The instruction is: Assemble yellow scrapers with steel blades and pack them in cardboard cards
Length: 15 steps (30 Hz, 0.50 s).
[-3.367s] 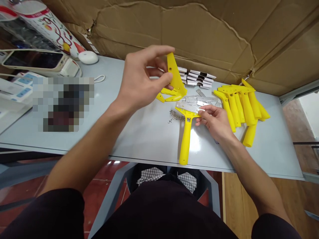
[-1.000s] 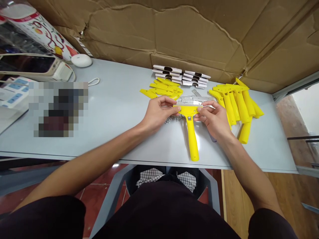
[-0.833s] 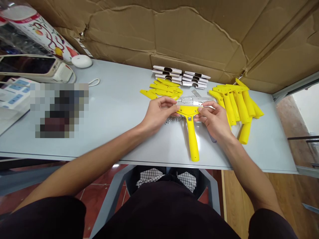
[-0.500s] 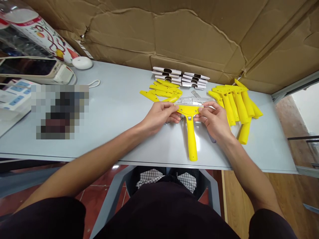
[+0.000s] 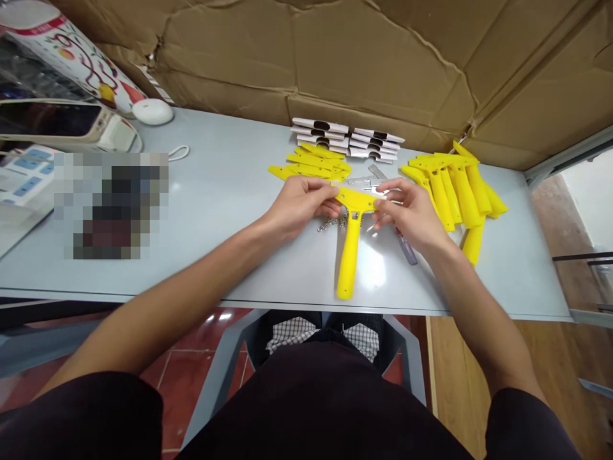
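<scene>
A yellow T-shaped scraper [image 5: 351, 249] is held over the table, its handle pointing toward me and tilted slightly left. My left hand [image 5: 299, 206] pinches the left end of its wide head between thumb and fingers. At the other end, my right hand [image 5: 412, 211] has its thumb and fingers closed on the head's corner. Small metal nuts or screws [image 5: 327, 224] lie on the table behind the handle, partly hidden. Beside my right hand is a tool with a translucent purple handle [image 5: 407, 248]. Metal blades [image 5: 378, 172] lie just beyond the scraper.
Flat yellow plates [image 5: 316, 168] are piled behind my left hand. Behind them stand stacks of white card sleeves [image 5: 320, 130]. Several yellow scraper handles [image 5: 460, 191] lie at right. A phone [image 5: 52, 120], white mouse [image 5: 153, 112] and bottle [image 5: 81, 64] occupy the left. Cardboard [image 5: 335, 57] walls the back.
The scraper's handle has swung to the left, and its head now slants down to the right. My right hand's fingers have spread a little. The whole view has shifted slightly.
</scene>
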### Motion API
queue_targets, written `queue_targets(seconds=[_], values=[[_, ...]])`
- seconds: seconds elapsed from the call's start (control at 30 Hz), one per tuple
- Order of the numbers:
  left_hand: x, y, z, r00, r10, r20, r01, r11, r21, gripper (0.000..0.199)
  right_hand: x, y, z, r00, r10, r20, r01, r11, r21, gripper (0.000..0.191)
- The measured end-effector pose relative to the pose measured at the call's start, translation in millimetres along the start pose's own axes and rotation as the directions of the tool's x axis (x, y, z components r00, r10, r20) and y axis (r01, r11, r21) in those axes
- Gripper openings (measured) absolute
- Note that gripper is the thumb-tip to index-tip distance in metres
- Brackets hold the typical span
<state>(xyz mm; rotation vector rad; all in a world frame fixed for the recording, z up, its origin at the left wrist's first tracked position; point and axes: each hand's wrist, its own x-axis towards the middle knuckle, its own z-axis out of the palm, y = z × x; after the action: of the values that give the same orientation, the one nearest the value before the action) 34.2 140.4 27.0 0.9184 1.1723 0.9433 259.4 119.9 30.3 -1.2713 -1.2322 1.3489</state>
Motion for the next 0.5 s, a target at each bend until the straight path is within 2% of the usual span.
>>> queue_targets(seconds=[0.07, 0.17, 0.37, 0.5], values=[[4.1, 3.4, -1.4, 1.000, 0.024, -0.018, -0.024, 1.000, 0.005, 0.020, 9.4, -7.0, -0.9, 0.998, -0.013, 0.063, 0.022, 0.991, -0.134, 0.022], [7.9, 3.6, -4.1, 0.998, 0.052, -0.023, -0.053, 0.999, -0.009, 0.019, 23.5, -13.9, -1.2, 0.997, -0.008, 0.079, 0.026, 0.972, -0.232, 0.020], [-0.1, -2.7, -10.4, 0.998, 0.038, -0.045, -0.042, 0.994, -0.103, 0.017, 27.6, -9.8, 6.7, 0.998, -0.024, 0.060, 0.035, 0.981, -0.192, 0.020], [-10.7, -2.5, -12.2, 0.996, 0.085, -0.036, -0.086, 0.995, -0.048, 0.015, 17.8, -6.0, 12.3, 0.998, 0.006, 0.061, 0.003, 0.988, -0.153, 0.020]])
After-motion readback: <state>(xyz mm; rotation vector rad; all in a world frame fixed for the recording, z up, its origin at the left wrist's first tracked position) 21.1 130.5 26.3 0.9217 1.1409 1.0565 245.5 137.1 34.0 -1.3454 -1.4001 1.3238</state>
